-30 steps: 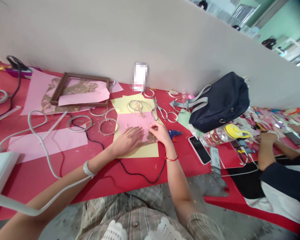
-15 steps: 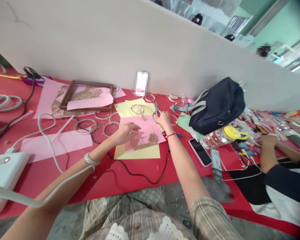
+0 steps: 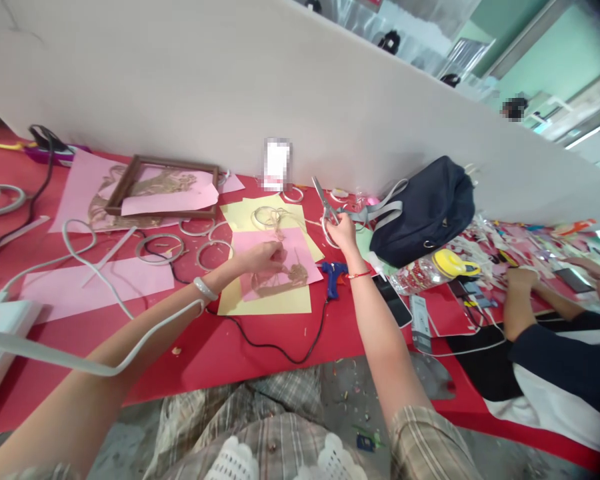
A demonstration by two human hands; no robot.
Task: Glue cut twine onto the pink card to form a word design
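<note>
My right hand [image 3: 343, 232] grips a pair of metal scissors [image 3: 325, 200] by the handles, blades pointing up and away from me. Over a pink sheet [image 3: 296, 243] my left hand [image 3: 266, 257] has its fingers curled together; whatever they pinch is hidden. Dried brown plant-like pieces [image 3: 298, 272] lie on that sheet beside the hand. Beneath it are yellow sheets [image 3: 230, 303], and a ring with twine [image 3: 267, 216] rests on their far part. A blue glue gun [image 3: 333, 279] sits to the right of the papers, below my right hand.
Several pale rings [image 3: 215, 255] and a brown frame [image 3: 167, 162] lie to the left. A white power bank [image 3: 10, 333] has a cable crossing my left arm. On the right are a navy bag [image 3: 425, 213], a yellow-lidded bottle [image 3: 420, 277], a phone [image 3: 393, 303] and another person's arm [image 3: 520, 307].
My right hand has lifted the scissors from the table, raising and turning them upright. My left hand's spread fingers have curled together over the pink sheet. The glue gun is now more exposed.
</note>
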